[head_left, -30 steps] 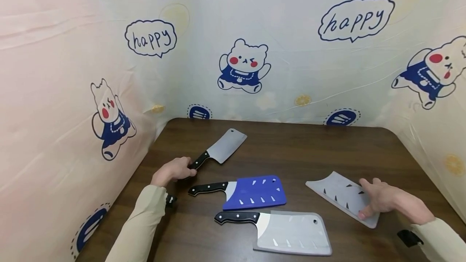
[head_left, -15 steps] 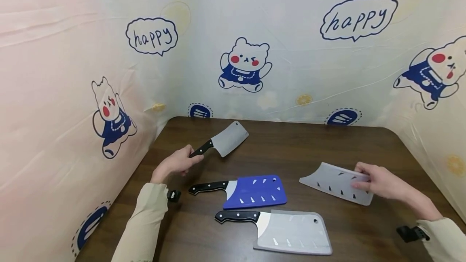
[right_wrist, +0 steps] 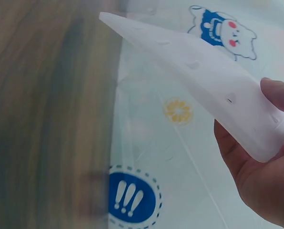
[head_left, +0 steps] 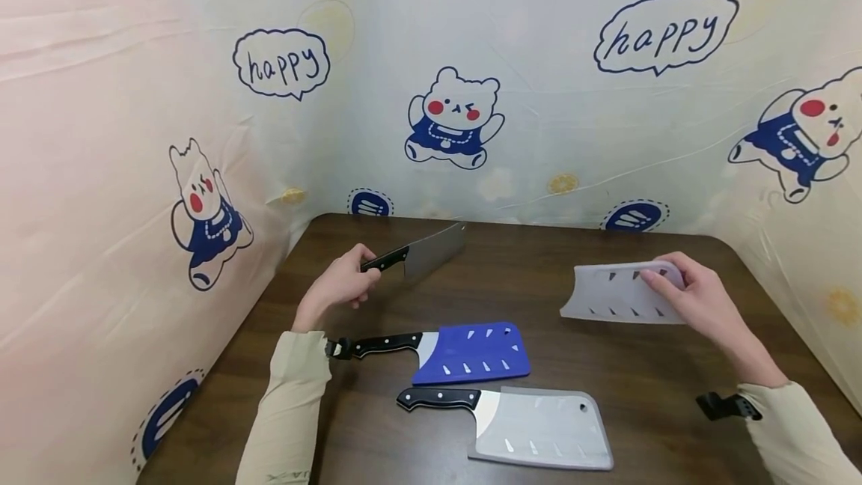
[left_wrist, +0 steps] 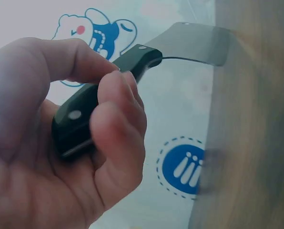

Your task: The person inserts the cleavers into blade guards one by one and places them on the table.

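Note:
My left hand (head_left: 340, 281) grips the black riveted handle (left_wrist: 77, 114) of a cleaver, whose bare steel blade (head_left: 434, 251) points to the back right, tilted nearly edge-on in the head view. In the left wrist view the fingers curl round that handle. On the right, my right hand (head_left: 700, 298) pinches the closed end of a translucent white blade sheath (head_left: 606, 294) between thumb and fingers. Small slots run along the sheath, and its curved open end faces left, toward the cleaver. Both things are held above the table, with a gap between them.
A cleaver in a blue sheath (head_left: 471, 354) lies mid-table, its black handle to the left. Nearer the front lies a larger cleaver in a greyish clear sheath (head_left: 542, 429). A printed cloth (head_left: 525, 133) hangs round the brown wooden table (head_left: 512, 264).
My left hand has lifted the cleaver and turned its blade more edge-on. My right hand has picked the white sheath up off the table, raising it and tipping it upright.

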`<act>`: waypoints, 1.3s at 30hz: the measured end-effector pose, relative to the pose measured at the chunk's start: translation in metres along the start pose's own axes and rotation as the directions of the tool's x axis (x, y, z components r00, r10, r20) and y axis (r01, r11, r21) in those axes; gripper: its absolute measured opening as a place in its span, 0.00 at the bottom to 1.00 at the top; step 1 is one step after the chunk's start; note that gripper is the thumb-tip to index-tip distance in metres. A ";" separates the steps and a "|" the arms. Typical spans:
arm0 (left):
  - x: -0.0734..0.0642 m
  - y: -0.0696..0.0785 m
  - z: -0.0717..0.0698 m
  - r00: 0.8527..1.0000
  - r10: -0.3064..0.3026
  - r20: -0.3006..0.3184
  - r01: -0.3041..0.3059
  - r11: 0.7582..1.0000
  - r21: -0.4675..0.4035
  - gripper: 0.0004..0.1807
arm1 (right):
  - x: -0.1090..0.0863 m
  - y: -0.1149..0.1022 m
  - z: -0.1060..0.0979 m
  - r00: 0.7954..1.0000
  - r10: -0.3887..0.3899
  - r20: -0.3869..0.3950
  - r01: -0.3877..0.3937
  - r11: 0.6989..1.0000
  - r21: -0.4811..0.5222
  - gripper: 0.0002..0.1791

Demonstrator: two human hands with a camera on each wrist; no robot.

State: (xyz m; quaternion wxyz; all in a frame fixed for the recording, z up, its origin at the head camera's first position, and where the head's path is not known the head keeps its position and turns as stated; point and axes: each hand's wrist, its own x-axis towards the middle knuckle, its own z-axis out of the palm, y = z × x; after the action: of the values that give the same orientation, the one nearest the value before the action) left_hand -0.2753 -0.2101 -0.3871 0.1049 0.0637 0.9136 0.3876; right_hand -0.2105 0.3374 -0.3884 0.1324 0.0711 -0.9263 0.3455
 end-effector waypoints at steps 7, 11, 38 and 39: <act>0.003 0.011 0.005 0.994 -0.036 -0.104 0.043 0.997 0.065 0.22 | 0.013 -0.019 0.005 0.997 -0.002 -0.083 0.010 0.996 0.090 0.17; 0.003 0.016 0.006 0.986 0.007 -0.164 -0.002 1.000 0.028 0.28 | 0.020 -0.027 0.006 0.991 -0.010 -0.131 0.028 0.990 0.137 0.16; -0.031 0.044 -0.017 0.915 0.391 -0.100 -0.401 0.856 -0.326 0.16 | 0.023 -0.055 0.001 0.946 0.045 -0.320 0.159 0.798 0.581 0.17; -0.032 0.045 -0.017 0.911 0.401 -0.097 -0.410 0.851 -0.330 0.16 | 0.023 -0.056 0.000 0.945 0.047 -0.325 0.176 0.763 0.623 0.17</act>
State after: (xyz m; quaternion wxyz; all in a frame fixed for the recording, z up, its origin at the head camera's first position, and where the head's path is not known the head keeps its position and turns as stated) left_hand -0.2470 -0.1973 -0.3388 0.0191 0.2309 0.7991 0.5548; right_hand -0.2200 0.2945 -0.3468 0.2607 0.0872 -0.7140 0.6439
